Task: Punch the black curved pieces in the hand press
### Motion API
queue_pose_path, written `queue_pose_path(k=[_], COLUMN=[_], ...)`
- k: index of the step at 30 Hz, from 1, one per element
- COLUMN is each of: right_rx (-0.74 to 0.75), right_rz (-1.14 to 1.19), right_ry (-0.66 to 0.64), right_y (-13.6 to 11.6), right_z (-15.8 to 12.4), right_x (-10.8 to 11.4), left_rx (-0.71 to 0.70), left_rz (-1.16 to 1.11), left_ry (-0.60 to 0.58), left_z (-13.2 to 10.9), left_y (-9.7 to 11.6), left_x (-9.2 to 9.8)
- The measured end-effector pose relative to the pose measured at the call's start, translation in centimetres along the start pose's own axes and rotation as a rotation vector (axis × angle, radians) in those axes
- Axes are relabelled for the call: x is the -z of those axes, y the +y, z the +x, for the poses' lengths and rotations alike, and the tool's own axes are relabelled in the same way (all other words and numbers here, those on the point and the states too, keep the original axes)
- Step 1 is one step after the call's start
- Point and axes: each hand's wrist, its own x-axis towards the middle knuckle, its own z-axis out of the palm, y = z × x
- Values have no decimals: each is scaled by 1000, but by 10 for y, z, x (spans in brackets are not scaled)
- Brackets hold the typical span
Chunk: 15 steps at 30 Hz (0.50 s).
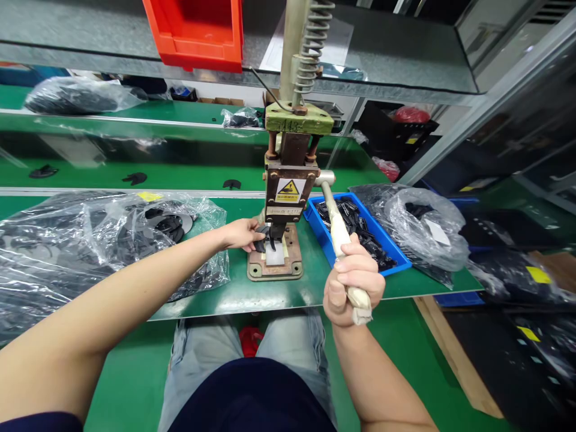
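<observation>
A small hand press (288, 180) stands on the green bench, with a yellow warning label on its head and a spring above. My right hand (353, 282) is wrapped round the press's cloth-bound lever handle (338, 231), which slants down toward me. My left hand (242, 233) reaches to the press base (275, 264) and pinches a black plastic part (265, 235) under the ram.
A blue tray (400, 259) of small black parts sits right of the press. Clear plastic bags (90, 240) of black parts lie left, another bag (423, 225) right. A red bin (198, 33) stands on the shelf above. Loose black parts lie on the conveyor (180, 174) behind.
</observation>
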Motion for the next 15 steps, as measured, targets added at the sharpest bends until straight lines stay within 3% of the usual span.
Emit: queue_pose_path(k=[5,10,15], right_rx=[2,1,60], right_rz=[2,-20,34], right_ry=[-4,19,59], right_y=[0,0,-6], right_z=[0,0,39], right_x=[1,-2,-14], left_rx=[90,186,146], left_rz=[-42,-228,-323], left_ry=[-44,-135,-119], left_z=[2,7,4], left_y=[4,-2,-8], left_x=[3,7,-1])
